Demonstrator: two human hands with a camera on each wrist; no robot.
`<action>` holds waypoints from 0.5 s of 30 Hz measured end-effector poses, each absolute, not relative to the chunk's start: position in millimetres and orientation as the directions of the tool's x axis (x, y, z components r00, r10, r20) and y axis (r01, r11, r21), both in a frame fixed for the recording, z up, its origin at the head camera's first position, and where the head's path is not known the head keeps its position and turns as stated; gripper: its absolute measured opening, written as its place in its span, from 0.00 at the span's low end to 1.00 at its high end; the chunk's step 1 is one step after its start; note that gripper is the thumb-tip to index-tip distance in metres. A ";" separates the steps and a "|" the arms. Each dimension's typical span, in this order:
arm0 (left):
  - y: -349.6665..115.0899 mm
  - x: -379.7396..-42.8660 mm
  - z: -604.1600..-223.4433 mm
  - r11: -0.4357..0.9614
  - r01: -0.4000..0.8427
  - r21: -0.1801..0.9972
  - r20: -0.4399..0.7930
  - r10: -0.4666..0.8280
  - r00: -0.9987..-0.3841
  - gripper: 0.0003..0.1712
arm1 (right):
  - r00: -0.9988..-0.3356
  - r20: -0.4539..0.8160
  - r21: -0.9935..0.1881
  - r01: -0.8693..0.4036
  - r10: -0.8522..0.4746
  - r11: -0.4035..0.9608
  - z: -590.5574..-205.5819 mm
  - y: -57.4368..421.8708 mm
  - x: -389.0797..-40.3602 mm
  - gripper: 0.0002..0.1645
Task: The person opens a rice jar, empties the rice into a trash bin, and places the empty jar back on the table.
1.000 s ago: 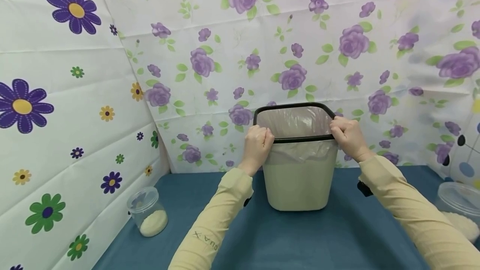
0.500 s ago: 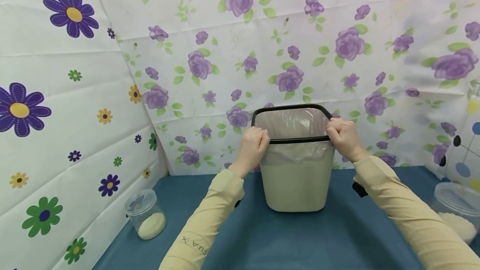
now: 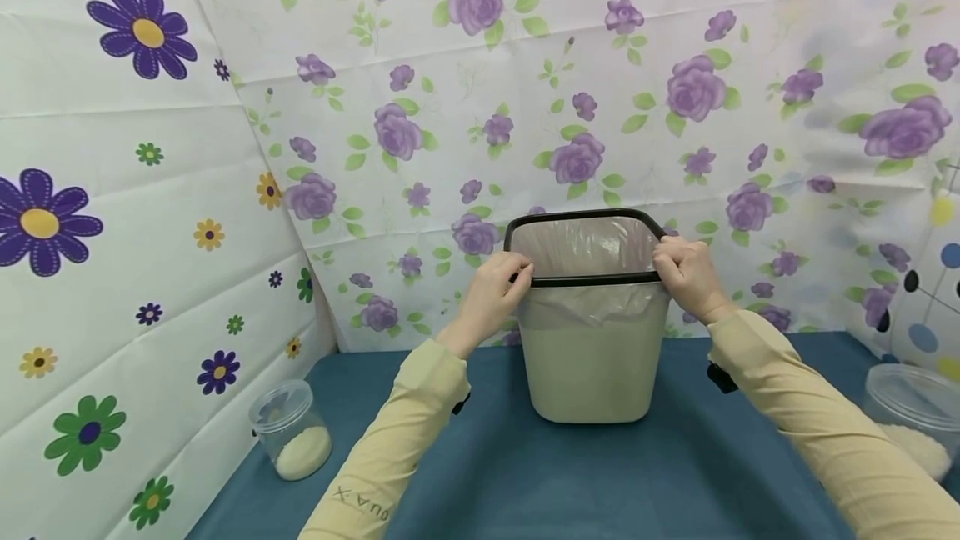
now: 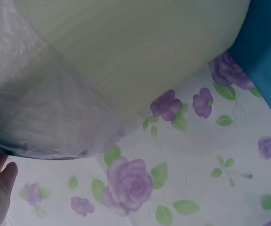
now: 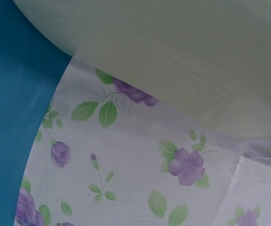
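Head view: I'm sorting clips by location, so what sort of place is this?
Perhaps a makeshift filming booth: flowered sheets stand behind and beside a blue table holding a bin.

You are in a small screened-off booth, seemingly a makeshift recording set: beyond your fingers (image 3: 517, 262) hangs a creased sheet printed with purple roses (image 3: 540, 90), to their left a daisy-print sheet (image 3: 142, 257), to their far right a dotted one (image 3: 926, 286), below them a blue-topped desk (image 3: 570, 477).

Bin (image 4: 140, 52) partly outside wrist views.
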State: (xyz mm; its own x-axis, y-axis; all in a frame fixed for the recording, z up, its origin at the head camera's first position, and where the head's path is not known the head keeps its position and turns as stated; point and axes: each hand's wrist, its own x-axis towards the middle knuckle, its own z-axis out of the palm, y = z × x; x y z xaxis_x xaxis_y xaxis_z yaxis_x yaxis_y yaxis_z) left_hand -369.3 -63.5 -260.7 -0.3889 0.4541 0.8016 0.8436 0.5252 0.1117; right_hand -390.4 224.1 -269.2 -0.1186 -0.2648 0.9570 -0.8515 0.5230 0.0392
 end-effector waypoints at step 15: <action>-95.9 -357.5 -269.3 0.530 0.839 0.120 0.818 0.426 -0.387 0.20 | -0.142 0.947 0.033 -0.849 -0.287 0.527 -267.3 221.0 -389.1 0.23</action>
State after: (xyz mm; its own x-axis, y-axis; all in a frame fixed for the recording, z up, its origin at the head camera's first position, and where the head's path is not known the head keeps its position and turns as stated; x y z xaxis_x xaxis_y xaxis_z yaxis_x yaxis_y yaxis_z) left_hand -357.5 -95.9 -269.3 -0.3866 0.4261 0.8179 0.8391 0.5305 0.1203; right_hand -389.1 221.0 -267.3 -0.1415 -0.2875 0.9473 -0.8489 0.5274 0.0332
